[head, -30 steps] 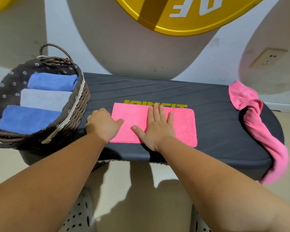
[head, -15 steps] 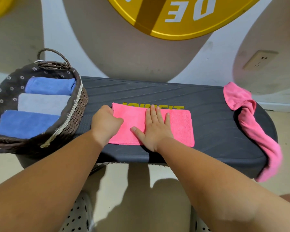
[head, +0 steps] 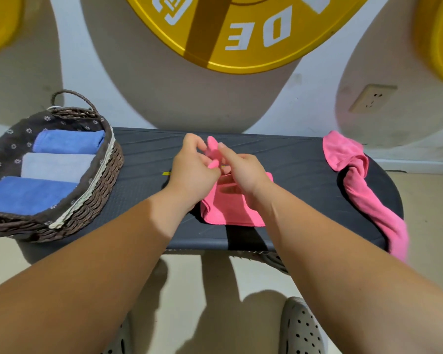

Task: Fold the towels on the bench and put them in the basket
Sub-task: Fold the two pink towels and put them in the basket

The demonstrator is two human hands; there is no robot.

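Note:
A pink towel (head: 232, 209) lies part-folded in the middle of the dark bench (head: 299, 172). My left hand (head: 193, 169) and my right hand (head: 243, 171) both pinch its lifted far edge just above the bench, with the rest of the cloth under my wrists. A second pink towel (head: 361, 182) lies crumpled at the bench's right end and hangs over the front edge. At the left end stands a wicker basket (head: 92, 203) with a dark flowered lining. It holds three folded towels: blue (head: 68, 141), grey (head: 55, 167) and blue (head: 30, 195).
Behind the bench is a white and beige wall with a large yellow disc (head: 241, 29) and a wall socket (head: 372, 98). My feet in grey perforated clogs (head: 301, 328) stand on the pale floor in front of the bench.
The pink towel lay flat under both palms; now both hands have lifted its left part and brought it over to the right. The camera has tilted upward a little.

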